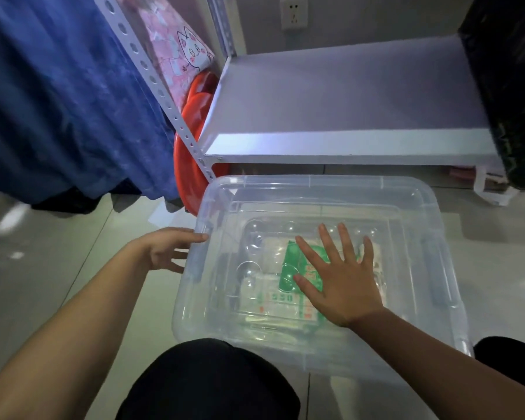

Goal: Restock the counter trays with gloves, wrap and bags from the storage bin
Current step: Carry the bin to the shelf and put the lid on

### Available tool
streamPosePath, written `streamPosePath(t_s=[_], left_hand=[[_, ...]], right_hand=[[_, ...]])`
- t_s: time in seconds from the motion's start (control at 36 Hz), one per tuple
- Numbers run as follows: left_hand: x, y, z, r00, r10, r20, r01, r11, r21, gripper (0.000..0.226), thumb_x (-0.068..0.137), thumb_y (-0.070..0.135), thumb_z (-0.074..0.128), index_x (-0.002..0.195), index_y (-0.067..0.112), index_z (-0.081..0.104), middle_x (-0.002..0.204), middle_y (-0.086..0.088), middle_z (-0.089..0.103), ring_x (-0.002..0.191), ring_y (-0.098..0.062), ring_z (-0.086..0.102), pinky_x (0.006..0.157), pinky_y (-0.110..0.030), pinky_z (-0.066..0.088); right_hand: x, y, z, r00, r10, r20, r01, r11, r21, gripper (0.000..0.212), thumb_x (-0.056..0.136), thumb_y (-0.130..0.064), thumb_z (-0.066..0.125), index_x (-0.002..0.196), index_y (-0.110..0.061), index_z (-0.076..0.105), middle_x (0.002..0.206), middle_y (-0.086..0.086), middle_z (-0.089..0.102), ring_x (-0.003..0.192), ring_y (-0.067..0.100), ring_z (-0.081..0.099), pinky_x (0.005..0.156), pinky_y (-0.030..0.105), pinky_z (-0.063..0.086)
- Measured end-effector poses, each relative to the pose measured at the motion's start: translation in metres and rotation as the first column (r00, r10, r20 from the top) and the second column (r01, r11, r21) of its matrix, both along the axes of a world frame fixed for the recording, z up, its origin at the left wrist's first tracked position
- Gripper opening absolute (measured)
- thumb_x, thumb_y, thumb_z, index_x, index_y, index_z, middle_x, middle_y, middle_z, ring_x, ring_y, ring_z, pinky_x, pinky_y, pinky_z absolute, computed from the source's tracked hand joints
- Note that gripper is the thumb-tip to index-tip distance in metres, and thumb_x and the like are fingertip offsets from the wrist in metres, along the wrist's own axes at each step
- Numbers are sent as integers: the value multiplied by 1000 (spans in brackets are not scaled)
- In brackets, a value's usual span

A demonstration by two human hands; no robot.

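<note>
Both hands are spread: the left hand [167, 253] touches the left rim of the storage bin [419, 207], and the right hand [340, 274] lies flat on its clear lid. Bin stands on the floor, closed, with packets [273, 301] inside. Step: opening. Next: release the lid and lift it.

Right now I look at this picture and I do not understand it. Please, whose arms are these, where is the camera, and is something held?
There is no machine here. A person wears the camera on the head, so you look down along their own two arms. A clear storage bin stands on the floor, its lid on, with green-printed packets visible inside. The right hand lies flat and open on the lid. The left hand touches the bin's left edge with straight fingers. Neither hand holds anything. Behind stands a white shelf.
</note>
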State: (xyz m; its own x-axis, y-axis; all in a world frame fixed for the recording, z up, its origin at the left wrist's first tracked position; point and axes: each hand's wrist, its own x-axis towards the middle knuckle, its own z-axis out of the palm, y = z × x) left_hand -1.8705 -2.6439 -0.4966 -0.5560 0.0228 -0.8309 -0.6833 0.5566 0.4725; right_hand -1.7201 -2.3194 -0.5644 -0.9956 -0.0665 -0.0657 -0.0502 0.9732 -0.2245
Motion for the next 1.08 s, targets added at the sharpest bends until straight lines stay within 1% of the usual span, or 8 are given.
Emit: streamPosePath(t_s=[0.14,0.36,0.5,0.58,0.72,0.81,0.92,1.08], left_hand=[[-8,21,11,976,-39,-214,-17,967,-255,48,68,18,89,107,4,63,106,-16,70,95,-33,68,77,-49,60],[0,29,12,945,26,-326,-108,965,-239,36,69,9,87,86,11,55,85,-15,69,70,-28,63,65,-42,60],[12,42,8,899,-205,-386,-30,852,-523,29,77,25,77,101,14,63,86,-10,68,74,-30,66,73,-46,61],[32,54,-4,748,-506,-429,44,683,-729,54,84,31,66,135,27,49,126,-11,59,112,-37,55,87,-47,53],[86,90,-33,404,-752,-521,335,651,-681,71,91,65,43,153,47,15,166,0,8,152,-30,8,118,-55,14],[109,99,-50,324,-807,-493,333,586,-739,61,94,65,12,153,50,5,166,8,1,153,-24,-4,120,-56,4],[110,103,-54,314,-810,-496,299,580,-758,58,97,62,10,153,48,8,166,7,7,153,-21,0,119,-59,8],[113,104,-52,323,-810,-489,293,577,-762,59,96,63,10,154,47,10,165,6,8,153,-22,1,120,-58,5]], right_hand=[[0,-1,-1,1000,-9,-16,9,1000,12,66,90,-75,19,151,-50,13,164,1,15,151,33,3,114,68,5],[-1,-1,-2,1000,-9,-19,9,1000,8,67,89,-76,22,151,-50,17,163,2,19,151,34,7,114,68,4],[1,-1,10,999,0,51,2,999,-44,65,89,-76,17,149,-53,14,164,-4,5,152,28,-3,115,64,-4],[4,12,22,999,-15,48,27,969,-247,61,90,-67,38,148,-49,28,165,-6,11,152,17,-4,119,51,-9],[28,85,41,882,-465,-75,400,824,-402,72,81,-44,73,145,-33,42,159,5,32,148,29,22,115,55,21],[38,142,43,709,-638,301,693,550,-466,98,73,-41,82,153,-30,26,160,7,27,143,32,29,113,53,30],[40,184,44,427,-393,814,903,131,-410,110,53,-38,92,147,-27,35,142,4,48,128,32,47,93,45,42],[32,189,37,464,-197,863,885,67,-461,48,65,-28,81,109,-17,66,116,8,63,94,24,62,73,34,52]])
